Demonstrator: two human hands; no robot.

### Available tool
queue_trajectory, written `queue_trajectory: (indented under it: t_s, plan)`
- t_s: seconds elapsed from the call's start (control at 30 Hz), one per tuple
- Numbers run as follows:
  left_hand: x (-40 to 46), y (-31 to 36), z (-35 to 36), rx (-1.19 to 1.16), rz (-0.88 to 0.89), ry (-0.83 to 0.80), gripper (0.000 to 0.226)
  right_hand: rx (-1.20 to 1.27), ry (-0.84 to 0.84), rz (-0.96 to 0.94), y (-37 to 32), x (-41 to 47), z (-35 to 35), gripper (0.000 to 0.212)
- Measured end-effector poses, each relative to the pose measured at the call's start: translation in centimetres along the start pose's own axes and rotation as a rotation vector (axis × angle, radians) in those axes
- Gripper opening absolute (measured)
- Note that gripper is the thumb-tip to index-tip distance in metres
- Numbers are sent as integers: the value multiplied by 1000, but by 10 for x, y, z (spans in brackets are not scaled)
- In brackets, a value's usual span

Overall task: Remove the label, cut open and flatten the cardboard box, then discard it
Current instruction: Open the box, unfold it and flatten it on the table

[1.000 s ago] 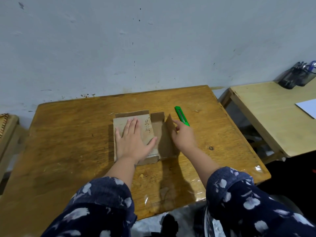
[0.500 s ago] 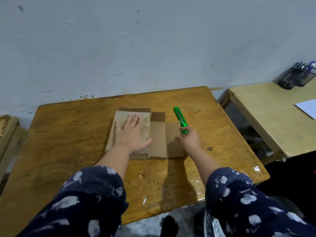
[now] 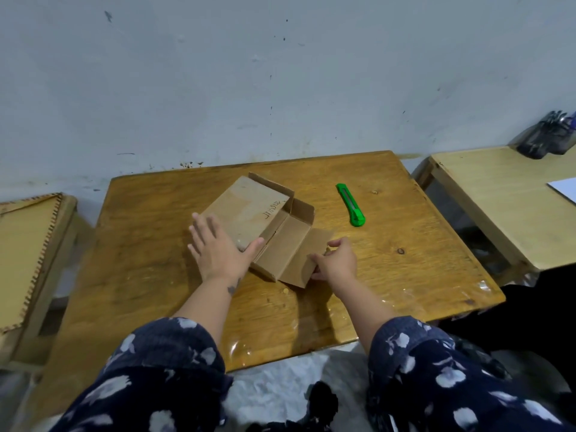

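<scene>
While both arms reach over the wooden table (image 3: 149, 275), the scene reads as follows.

Cardboard box (image 3: 249, 210): cut open and partly unfolded, lying between the 2 hands on the table; its wide panel (with handwriting near one edge) lies under and beyond the left hand, and a few short flaps at its far side stand up.

Left hand (image 3: 218, 254): fingers straight and spread, palm flat on the near corner of the wide panel, gripping nothing.

Right hand (image 3: 338, 261): fingers curled, thumb and fingertips pinching the near right edge of the loose flap (image 3: 307, 260).

Green utility knife (image 3: 350, 204): flat on the table, beyond the right hand and apart from it, just right of the box, touched by neither hand.

Second table (image 3: 498, 194): right of the right hand, well apart, with a dark pen holder (image 3: 544, 141) at its far edge and a white sheet (image 3: 565, 188).

Sleeves: dark blue with pale flower print.
</scene>
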State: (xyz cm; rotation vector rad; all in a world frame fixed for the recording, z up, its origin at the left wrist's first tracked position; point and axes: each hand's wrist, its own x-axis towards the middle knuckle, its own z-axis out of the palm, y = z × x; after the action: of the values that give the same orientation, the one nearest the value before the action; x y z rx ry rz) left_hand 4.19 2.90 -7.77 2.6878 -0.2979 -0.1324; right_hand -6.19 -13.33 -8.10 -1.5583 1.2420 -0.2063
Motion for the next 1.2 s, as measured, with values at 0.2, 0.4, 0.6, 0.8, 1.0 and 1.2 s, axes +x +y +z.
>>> queue_trajectory:
  t_s: [0.2, 0.4, 0.6, 0.8, 1.0, 1.2]
  plan:
    - [3, -24, -12, -51, 114, -87, 115, -446, 191, -289, -2, -16, 4, 47]
    - [12, -37, -29, 16, 282, -316, 118, -909, 170, -823, -33, -18, -7, 45]
    - [16, -48, -35, -72, 360, -312, 110, -1002, 0, -830, -27, -14, 0, 38]
    - [2, -60, -31, -142, 326, -216, 80, -950, 109, -906, -29, -20, 3, 33]
    - [-6, -53, -27, -186, 323, -178, 75, -724, 136, -906, -45, -24, 3, 29]
    - [-7, -56, -22, -186, 283, -179, 73, -543, 206, -885, -78, -28, 2, 30]
